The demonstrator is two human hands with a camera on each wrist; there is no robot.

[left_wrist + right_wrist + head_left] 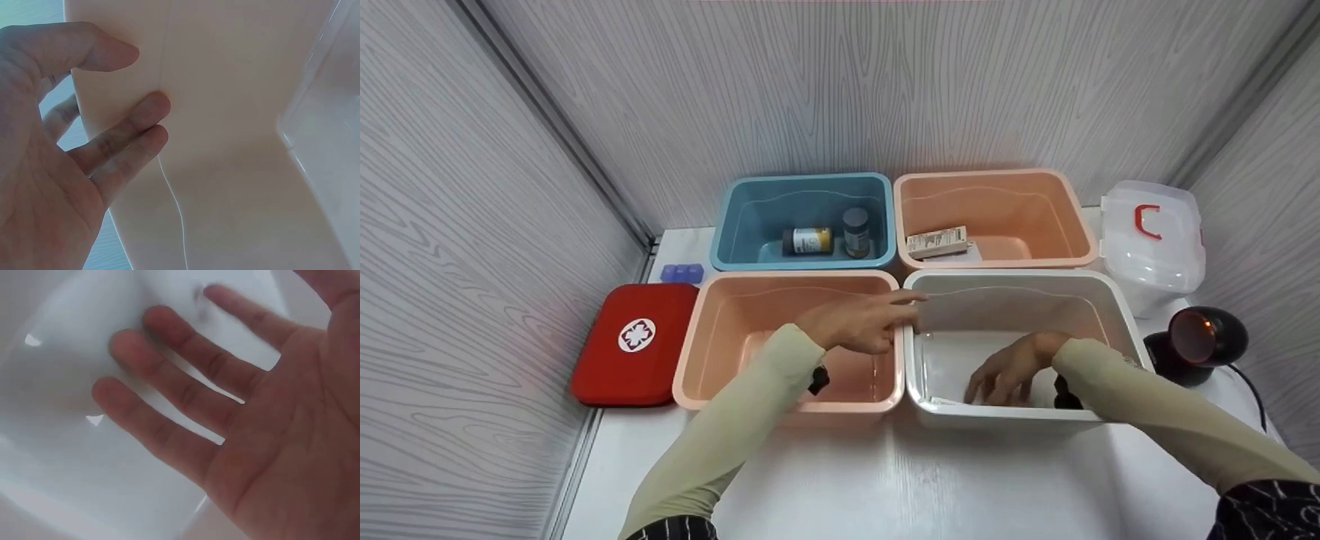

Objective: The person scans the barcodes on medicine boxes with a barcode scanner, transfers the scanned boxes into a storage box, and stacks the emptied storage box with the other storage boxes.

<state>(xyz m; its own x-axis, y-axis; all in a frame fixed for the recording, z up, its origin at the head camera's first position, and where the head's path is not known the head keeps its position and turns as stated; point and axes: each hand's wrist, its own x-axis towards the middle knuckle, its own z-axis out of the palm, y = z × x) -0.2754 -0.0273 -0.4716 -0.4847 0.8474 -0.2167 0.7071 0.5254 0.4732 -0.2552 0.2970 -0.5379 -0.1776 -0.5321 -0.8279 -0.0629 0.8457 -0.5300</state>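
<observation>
My left hand (859, 322) lies over the shared edge of the front-left peach bin (720, 322) and the white bin (1117, 322). Up close in the left wrist view, two fingertips (152, 109) rest against the peach wall, with the other fingers past its edge; the thumb stands apart and nothing is held. Inside the white bin, my right hand (1016, 367) reaches down near the front wall. Its fingers (169, 385) are spread and fairly straight in the right wrist view, holding nothing. A thin white edge (945, 402) shows at that bin's front-left; what it is cannot be told.
Behind stand a blue bin (727, 225) with two bottles (812, 240) and a peach bin (1065, 217) with small boxes (937, 242). A red first-aid case (615, 360) and purple pill box (682, 273) lie left; a clear lidded box (1155, 255) and black lamp (1222, 337) stand right.
</observation>
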